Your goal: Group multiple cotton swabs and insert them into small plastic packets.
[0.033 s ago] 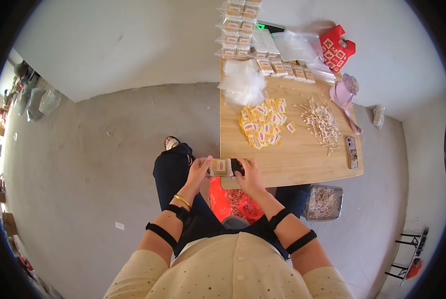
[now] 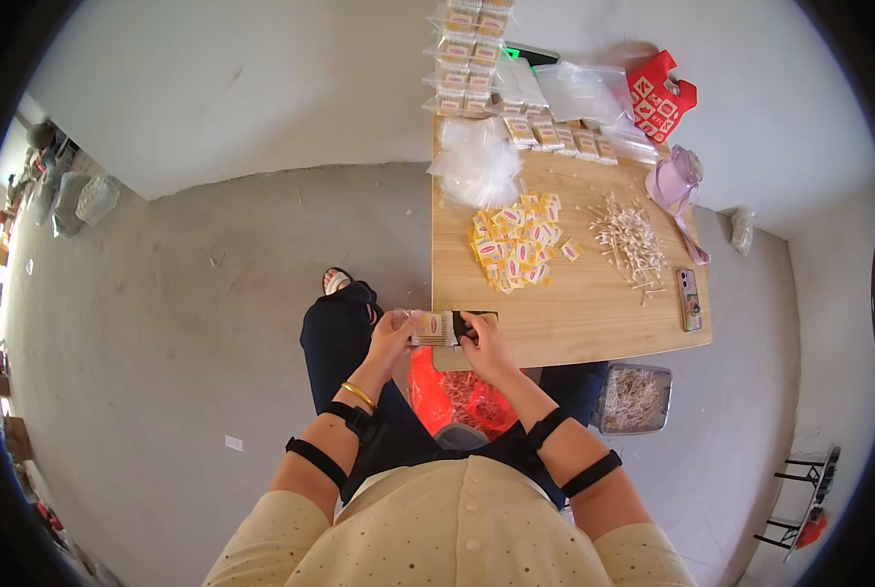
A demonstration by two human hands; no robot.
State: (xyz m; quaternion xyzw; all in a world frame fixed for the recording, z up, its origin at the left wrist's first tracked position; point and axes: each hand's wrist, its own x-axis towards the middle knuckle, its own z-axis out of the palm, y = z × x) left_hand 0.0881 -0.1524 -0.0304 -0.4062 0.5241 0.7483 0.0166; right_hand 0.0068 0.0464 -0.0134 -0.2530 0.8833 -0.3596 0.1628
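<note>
A small clear packet of cotton swabs (image 2: 434,328) with a yellow-and-white card is held over the table's near left corner. My left hand (image 2: 394,331) pinches its left end, fingers closed. At the packet's other end my right hand (image 2: 486,347) has its fingers bent round a flat black piece (image 2: 469,326); whether they also grip the packet's edge cannot be made out. Beyond my hands lies a heap of yellow-and-white cards (image 2: 516,245). Loose cotton swabs (image 2: 630,243) are piled to its right.
Clear bags (image 2: 476,161) and filled packets (image 2: 555,137) sit at the wooden table's (image 2: 584,313) far side. A phone (image 2: 690,298) and pink-purple item (image 2: 674,178) are at right. Below are a red bag (image 2: 432,386) between my legs and a grey bin of swabs (image 2: 636,399).
My right hand's fingers have shifted slightly at the black piece. The packet and my left hand stay almost where they were.
</note>
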